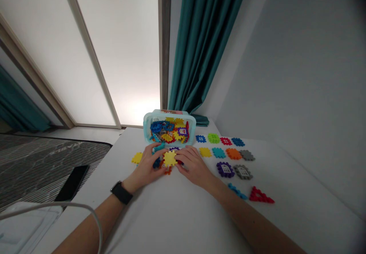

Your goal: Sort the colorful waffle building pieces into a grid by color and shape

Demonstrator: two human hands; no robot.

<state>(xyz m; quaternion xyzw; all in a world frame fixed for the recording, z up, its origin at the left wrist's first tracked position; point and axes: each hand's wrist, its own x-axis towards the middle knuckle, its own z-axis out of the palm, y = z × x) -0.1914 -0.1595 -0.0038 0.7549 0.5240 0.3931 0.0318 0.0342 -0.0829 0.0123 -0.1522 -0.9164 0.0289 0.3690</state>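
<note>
1. Left hand (147, 165) and right hand (193, 164) meet on a yellow notched building tile (170, 158), just in front of the pale teal plastic bin (169, 129).
2. Tile sits midway between the hands, neither nearer. Squarish outline, no clear long axis.
3. Fingers: left fingertips on the tile's left edge, right fingertips on its right edge, so it's clamped from both sides. Grip force: can't tell.
4. Orange tile (168, 169) just below the yellow one, further from the bin. Blue tile (156, 163) partly under the left hand.
5. Right of the bin: loose tiles in rows, including purple window tile (225, 169), grey window tile (243, 172), red triangular frame (260, 195).
6. Left of the bin: single yellow tile (137, 158). Further left, black smartphone (72, 183).
</note>
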